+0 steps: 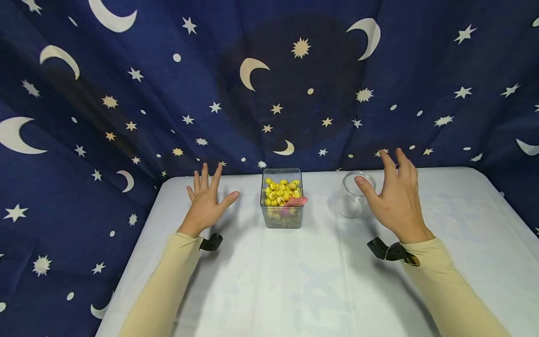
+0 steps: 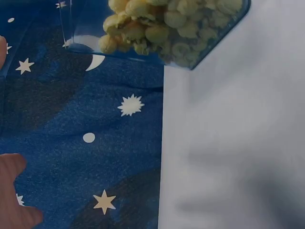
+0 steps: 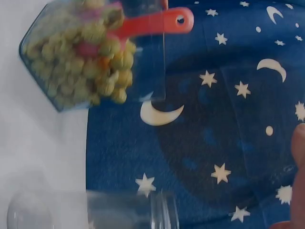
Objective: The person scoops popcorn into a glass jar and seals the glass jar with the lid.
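A clear square container (image 1: pixel 283 222) stands upright at the table's far middle, partly filled with yellow popcorn (image 1: pixel 280 192). A red scoop handle (image 3: pixel 176 21) with a hole at its end sticks out over the container's rim; its other end lies among the popcorn. My left hand (image 1: pixel 205 203) is held up to the left of the container, fingers spread, touching nothing. A clear empty jar (image 1: pixel 350 206) stands right of the container, its round mouth upward. Beside and partly in front of it hovers my right hand (image 1: pixel 397 201), fingers extended and holding nothing.
A white cloth covers the table (image 1: pixel 261 281). Behind and to the left hangs a dark blue curtain (image 1: pixel 189 56) with moons and stars, close to the table's far edge. A black wrist camera (image 1: pixel 212 242) sits on the left wrist, another black camera (image 1: pixel 389 250) on the right.
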A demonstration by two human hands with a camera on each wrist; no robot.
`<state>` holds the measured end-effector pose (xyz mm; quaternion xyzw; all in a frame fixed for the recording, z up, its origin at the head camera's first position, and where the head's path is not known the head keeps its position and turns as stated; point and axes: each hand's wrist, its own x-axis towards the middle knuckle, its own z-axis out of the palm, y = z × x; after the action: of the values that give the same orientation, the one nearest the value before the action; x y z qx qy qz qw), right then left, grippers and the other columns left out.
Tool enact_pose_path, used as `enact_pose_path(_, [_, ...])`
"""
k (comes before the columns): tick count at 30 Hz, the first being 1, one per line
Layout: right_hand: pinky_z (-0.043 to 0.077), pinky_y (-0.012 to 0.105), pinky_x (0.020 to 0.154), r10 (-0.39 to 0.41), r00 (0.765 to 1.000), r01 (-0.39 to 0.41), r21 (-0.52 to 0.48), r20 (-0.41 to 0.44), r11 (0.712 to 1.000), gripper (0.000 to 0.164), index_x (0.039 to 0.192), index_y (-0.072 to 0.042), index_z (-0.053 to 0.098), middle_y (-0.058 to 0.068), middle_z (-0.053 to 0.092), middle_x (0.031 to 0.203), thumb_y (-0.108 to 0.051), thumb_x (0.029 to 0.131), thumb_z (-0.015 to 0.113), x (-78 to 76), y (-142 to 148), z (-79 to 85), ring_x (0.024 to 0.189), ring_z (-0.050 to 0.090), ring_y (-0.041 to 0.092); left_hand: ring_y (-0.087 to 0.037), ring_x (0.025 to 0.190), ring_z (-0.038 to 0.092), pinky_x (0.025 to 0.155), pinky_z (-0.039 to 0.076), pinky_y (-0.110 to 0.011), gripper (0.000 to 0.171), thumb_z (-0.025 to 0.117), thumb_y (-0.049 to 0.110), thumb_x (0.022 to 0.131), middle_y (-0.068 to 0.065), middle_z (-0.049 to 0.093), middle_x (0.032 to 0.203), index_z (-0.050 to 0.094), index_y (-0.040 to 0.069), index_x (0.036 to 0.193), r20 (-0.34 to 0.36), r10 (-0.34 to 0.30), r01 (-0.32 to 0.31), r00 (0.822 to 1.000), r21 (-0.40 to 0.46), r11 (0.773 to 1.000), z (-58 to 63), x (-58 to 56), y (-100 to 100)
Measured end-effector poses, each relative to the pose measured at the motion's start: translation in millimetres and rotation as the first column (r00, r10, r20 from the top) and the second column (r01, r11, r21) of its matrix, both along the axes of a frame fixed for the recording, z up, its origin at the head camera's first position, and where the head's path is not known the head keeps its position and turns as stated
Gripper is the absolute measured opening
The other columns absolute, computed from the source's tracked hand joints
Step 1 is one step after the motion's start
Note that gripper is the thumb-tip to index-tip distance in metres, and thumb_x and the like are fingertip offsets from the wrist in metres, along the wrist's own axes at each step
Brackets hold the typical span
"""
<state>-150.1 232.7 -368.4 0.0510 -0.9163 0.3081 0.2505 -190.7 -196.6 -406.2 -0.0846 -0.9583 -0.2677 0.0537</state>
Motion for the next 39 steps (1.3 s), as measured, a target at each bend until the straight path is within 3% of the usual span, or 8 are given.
enact_pose_path(14, [0.031, 0.071, 0.101, 0.052, 0.998, -0.054, -0.051, -0.030, 0.997, 0.081, 0.154, -0.004, 0.037, 0.024, 0.021, 0.161, -0.053, 0.095, 0.062, 4.6, -38, 0.8, 0.145, 0.019, 0.046, -0.036, 0.150, -0.020, 0.111, -0.008, -0.073, 0.093, 0.047, 0.073, 0.093, -0.011, -0.014, 0.167, 0.004, 0.030, 0.163, 0.004, -0.058, 0.057, 0.998, 0.140, 0.989, -13.4, 3.1, 18])
enact_pose_path(19, [0.037, 0.067, 0.094, 0.052, 0.999, -0.052, -0.059, -0.001, 0.997, 0.081, 0.155, -0.005, 0.036, 0.024, 0.026, 0.158, -0.051, 0.095, 0.064, 4.3, -52, -5.2, 0.139, 0.026, 0.046, -0.030, 0.151, -0.018, 0.114, -0.005, -0.070, 0.095, 0.051, 0.074, 0.091, -0.003, -0.015, 0.167, 0.000, 0.038, 0.162, 0.036, -0.118, 0.107, 0.992, 0.223, 0.969, -19.5, 3.4, 29])
enact_pose_path(23, [0.040, 0.060, 0.089, 0.075, 0.997, -0.073, -0.071, 0.024, 0.995, 0.082, 0.155, -0.006, 0.036, 0.025, 0.033, 0.149, -0.050, 0.093, 0.067, 3.9, -68, -8.1, 0.130, 0.032, 0.044, -0.026, 0.152, -0.014, 0.113, 0.008, -0.072, 0.105, 0.060, 0.079, 0.081, 0.003, -0.015, 0.167, -0.003, 0.046, 0.159, 0.058, -0.198, 0.166, 0.979, 0.344, 0.924, -25.9, 2.4, 39])
enact_pose_path(26, [0.041, 0.053, 0.084, 0.105, 0.994, -0.102, -0.076, 0.036, 0.992, 0.083, 0.154, -0.010, 0.039, 0.022, 0.041, 0.138, -0.051, 0.090, 0.071, 3.6, -81, -9.4, 0.121, 0.037, 0.040, -0.029, 0.153, -0.006, 0.111, 0.016, -0.073, 0.115, 0.066, 0.078, 0.077, 0.000, -0.012, 0.168, -0.002, 0.040, 0.161, 0.053, -0.247, 0.199, 0.968, 0.442, 0.875, -26.1, 3.7, 46])
enact_pose_path(30, [0.040, 0.044, 0.077, 0.140, 0.989, -0.137, -0.071, 0.051, 0.988, 0.083, 0.153, -0.014, 0.043, 0.017, 0.048, 0.122, -0.051, 0.087, 0.076, 2.9, -94, -10.9, 0.109, 0.042, 0.034, -0.030, 0.153, 0.000, 0.114, 0.016, -0.069, 0.123, 0.070, 0.080, 0.071, -0.004, -0.009, 0.169, -0.001, 0.037, 0.162, 0.025, -0.277, 0.225, 0.961, 0.514, 0.828, -30.2, 1.3, 55])
enact_pose_path(33, [0.038, 0.040, 0.072, 0.157, 0.984, -0.152, -0.063, 0.080, 0.986, 0.086, 0.152, -0.012, 0.046, 0.014, 0.052, 0.114, -0.055, 0.084, 0.077, 1.5, -103, -10.4, 0.100, 0.045, 0.030, -0.023, 0.153, -0.001, 0.117, 0.015, -0.064, 0.126, 0.070, 0.083, 0.065, 0.001, -0.007, 0.169, -0.001, 0.042, 0.160, -0.001, -0.279, 0.234, 0.960, 0.549, 0.803, -36.6, -2.8, 61])
enact_pose_path(36, [0.039, 0.037, 0.065, 0.170, 0.976, -0.165, -0.050, 0.136, 0.985, 0.086, 0.147, -0.008, 0.051, 0.011, 0.057, 0.103, -0.059, 0.082, 0.077, 0.1, -110, -7.6, 0.085, 0.048, 0.026, -0.020, 0.153, 0.000, 0.118, 0.014, -0.062, 0.126, 0.079, 0.074, 0.066, 0.006, -0.004, 0.169, -0.001, 0.043, 0.160, -0.024, -0.288, 0.246, 0.957, 0.591, 0.768, -39.0, -3.5, 67])
enact_pose_path(39, [0.041, 0.034, 0.057, 0.185, 0.957, -0.179, -0.048, 0.224, 0.983, 0.080, 0.138, -0.004, 0.059, 0.006, 0.061, 0.086, -0.058, 0.081, 0.078, -0.5, -117, -3.7, 0.068, 0.051, 0.021, -0.019, 0.153, 0.002, 0.117, 0.014, -0.063, 0.125, 0.086, 0.060, 0.070, 0.014, -0.001, 0.167, 0.000, 0.046, 0.159, -0.019, -0.292, 0.242, 0.956, 0.612, 0.753, -43.8, -1.8, 73])
